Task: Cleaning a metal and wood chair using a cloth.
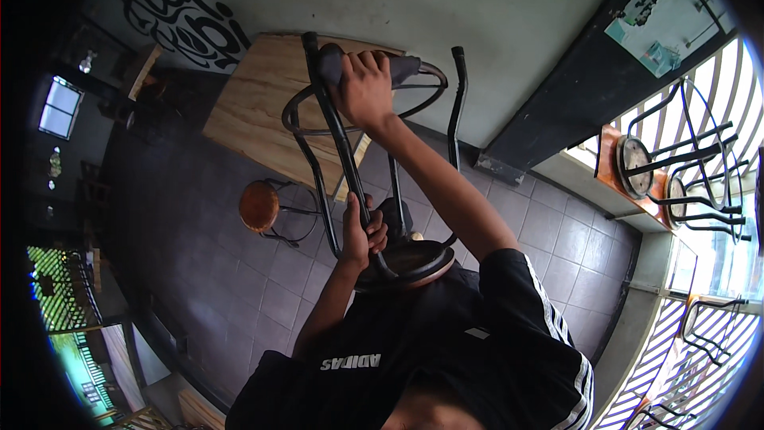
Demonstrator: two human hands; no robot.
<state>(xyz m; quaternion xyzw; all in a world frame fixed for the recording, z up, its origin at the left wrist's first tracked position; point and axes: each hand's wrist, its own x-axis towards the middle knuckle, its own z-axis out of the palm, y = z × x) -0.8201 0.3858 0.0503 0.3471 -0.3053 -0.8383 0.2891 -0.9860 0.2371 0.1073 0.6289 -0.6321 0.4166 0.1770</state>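
Note:
A stool with black metal legs (344, 147) is turned upside down in front of my body, its round seat (410, 261) resting low against me. My left hand (364, 235) is wrapped round one leg, close above the seat. Up near the leg ends, my right hand (366, 87) grips a dark grey cloth (407, 69). The cloth lies over the metal ring (436, 95) that joins the legs, and also touches the top of the leg that my left hand holds lower down. My right palm and the ring under the cloth are hidden.
A light wooden table (259, 103) stands against the wall ahead. Beside it on the tiled floor is a stool with an orange-brown seat (259, 206). A black pillar (557, 72) rises at the right. Upturned stools (634, 166) sit on a wooden ledge by the barred window.

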